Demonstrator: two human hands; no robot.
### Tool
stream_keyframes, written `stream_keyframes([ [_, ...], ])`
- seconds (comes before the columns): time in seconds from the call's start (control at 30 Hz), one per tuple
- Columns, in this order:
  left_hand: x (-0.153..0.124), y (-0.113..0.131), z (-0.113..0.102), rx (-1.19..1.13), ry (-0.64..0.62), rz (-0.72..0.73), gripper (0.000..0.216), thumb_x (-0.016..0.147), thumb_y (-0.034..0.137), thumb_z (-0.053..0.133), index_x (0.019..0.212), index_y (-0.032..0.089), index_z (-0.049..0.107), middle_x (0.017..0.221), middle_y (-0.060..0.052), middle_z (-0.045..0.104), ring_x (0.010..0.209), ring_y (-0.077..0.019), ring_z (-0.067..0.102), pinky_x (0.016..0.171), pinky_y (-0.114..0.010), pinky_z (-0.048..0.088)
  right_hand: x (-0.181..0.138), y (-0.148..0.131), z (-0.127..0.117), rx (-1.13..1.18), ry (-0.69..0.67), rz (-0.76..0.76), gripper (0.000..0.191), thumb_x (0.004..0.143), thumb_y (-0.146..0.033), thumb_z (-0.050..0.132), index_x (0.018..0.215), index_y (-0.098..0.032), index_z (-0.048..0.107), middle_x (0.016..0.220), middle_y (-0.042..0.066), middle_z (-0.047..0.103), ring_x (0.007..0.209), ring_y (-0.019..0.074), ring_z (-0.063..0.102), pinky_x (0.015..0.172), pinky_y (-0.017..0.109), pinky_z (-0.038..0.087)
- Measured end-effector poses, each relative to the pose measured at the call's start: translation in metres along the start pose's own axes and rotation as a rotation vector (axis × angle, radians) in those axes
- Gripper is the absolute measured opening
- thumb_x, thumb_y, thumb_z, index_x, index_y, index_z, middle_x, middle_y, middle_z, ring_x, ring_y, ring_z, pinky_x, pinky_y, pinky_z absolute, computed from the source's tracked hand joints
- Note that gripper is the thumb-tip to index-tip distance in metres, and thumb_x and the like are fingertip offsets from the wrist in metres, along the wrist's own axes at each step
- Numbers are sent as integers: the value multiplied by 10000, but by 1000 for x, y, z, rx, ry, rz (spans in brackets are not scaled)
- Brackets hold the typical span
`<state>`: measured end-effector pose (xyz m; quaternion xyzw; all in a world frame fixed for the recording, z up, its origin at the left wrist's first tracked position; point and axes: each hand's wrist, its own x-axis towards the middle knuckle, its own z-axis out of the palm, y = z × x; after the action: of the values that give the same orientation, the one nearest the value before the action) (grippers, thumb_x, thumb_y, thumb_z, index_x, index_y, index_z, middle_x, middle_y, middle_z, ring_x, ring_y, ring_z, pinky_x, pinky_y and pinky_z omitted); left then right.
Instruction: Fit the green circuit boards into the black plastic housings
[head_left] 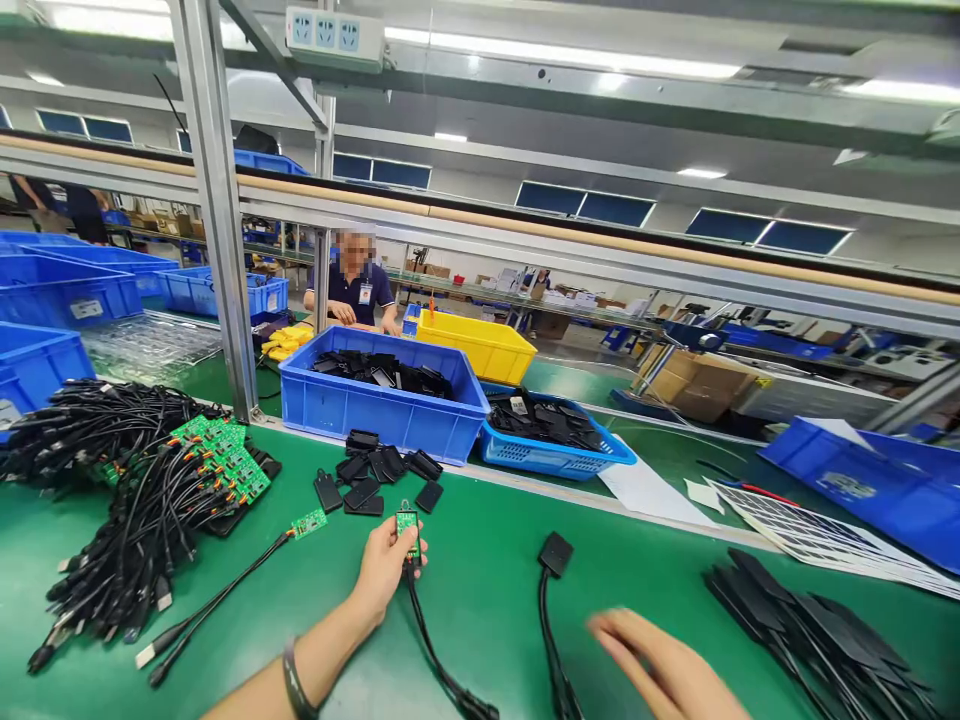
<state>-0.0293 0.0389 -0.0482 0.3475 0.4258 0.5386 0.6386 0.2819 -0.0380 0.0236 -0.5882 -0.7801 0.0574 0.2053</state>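
My left hand (382,570) is closed around a small green circuit board (407,522) seated in a black plastic case half, thumb on top of the board. Black cables (431,640) run down from it towards the table's near edge. To the right lies a closed black case (556,553) with its own cable. Beside that cable my right hand (660,655), somewhat blurred, is stretched out with nothing visible in it. Loose black case halves (367,492) are scattered beyond my left hand. A single wired circuit board (309,524) lies to the left on the green table.
A pile of black cables (127,530) with green boards (225,460) covers the left side. Blue bin (382,412), light-blue basket (547,458) and yellow bin (480,345) stand along the back. Flat black cabled pieces (810,620) lie right. A co-worker (356,290) sits opposite, beyond a metal post (217,220).
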Motion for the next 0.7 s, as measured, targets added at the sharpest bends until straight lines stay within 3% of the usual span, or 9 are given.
stream_keyframes([
  [0.1, 1, -2, -1, 24, 17, -4, 527, 664, 604, 658, 913, 148, 567, 622, 30, 559, 504, -115, 570, 402, -200, 383, 84, -38, 41, 73, -310, -253, 331, 960, -214, 314, 1012, -262, 637, 964, 72, 652, 902, 218, 629, 812, 352, 516],
  [0.2, 1, -2, -1, 53, 3, -4, 539, 671, 604, 647, 941, 148, 554, 630, 31, 556, 477, -114, 561, 375, -198, 357, 151, -66, 88, 8, -350, -360, 371, 874, -110, 408, 1187, -216, 575, 1140, 96, 584, 975, 212, 605, 857, 341, 487],
  [0.3, 2, -1, -1, 48, -35, -16, 494, 674, 515, 676, 970, 135, 565, 669, 8, 585, 508, -113, 565, 409, -205, 375, 186, -74, 122, -19, -353, -400, 479, 805, -61, 474, 1252, -217, 551, 1166, 106, 541, 918, 213, 614, 800, 334, 489],
  [0.47, 1, 1, -2, 28, -174, -45, 383, 534, 183, 770, 877, 127, 608, 780, -39, 648, 698, -135, 608, 593, -228, 461, 189, -68, 126, 26, -298, -381, 287, 738, -86, 607, 999, -198, 644, 1025, 62, 573, 719, 180, 613, 662, 296, 479],
  [0.57, -3, 3, -2, 21, -201, -88, 424, 576, 232, 778, 948, 126, 605, 853, -65, 670, 763, -162, 646, 711, -281, 497, 170, -64, 111, 99, -189, -299, 56, 823, -197, 585, 874, -200, 608, 956, 51, 587, 743, 190, 604, 685, 308, 476],
  [0.7, -7, 5, -1, 14, -233, -132, 512, 639, 316, 766, 1073, 151, 552, 929, -84, 674, 667, -141, 644, 635, -284, 503, 137, -65, 94, 334, -9, -104, 222, 940, -388, 428, 875, -209, 542, 787, 26, 588, 702, 183, 591, 647, 306, 481],
])
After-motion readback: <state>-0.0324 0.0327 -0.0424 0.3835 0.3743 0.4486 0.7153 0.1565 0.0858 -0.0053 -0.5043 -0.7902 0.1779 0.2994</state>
